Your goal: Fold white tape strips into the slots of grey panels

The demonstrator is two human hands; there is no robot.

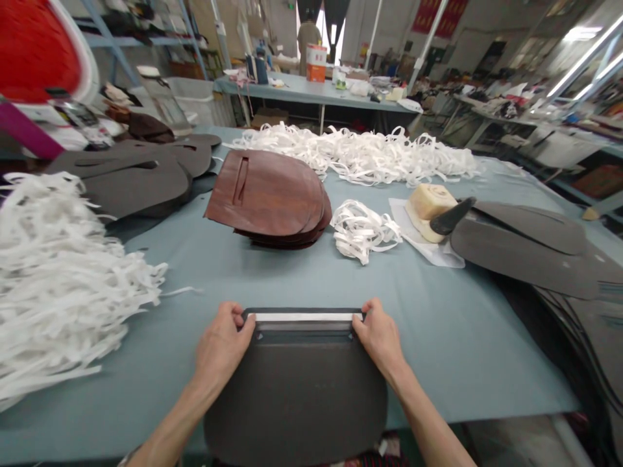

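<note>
A dark grey leather panel [296, 389] lies on the blue-grey table [462, 350] right in front of me, its near end hanging over the table edge. A white tape strip [304, 317] runs along its far edge. My left hand [221, 347] pinches the panel's far left corner, fingers curled over the edge. At the far right corner my right hand [382, 337] grips the same way, thumb by the end of the strip.
A stack of brown leather panels [270, 194] sits mid-table beside a small heap of white strips [365, 230]. Big strip piles lie at left [58, 285] and at the back [360, 152]. Dark panels lie at left [141, 175] and right [525, 246], beside a yellowish block [428, 204].
</note>
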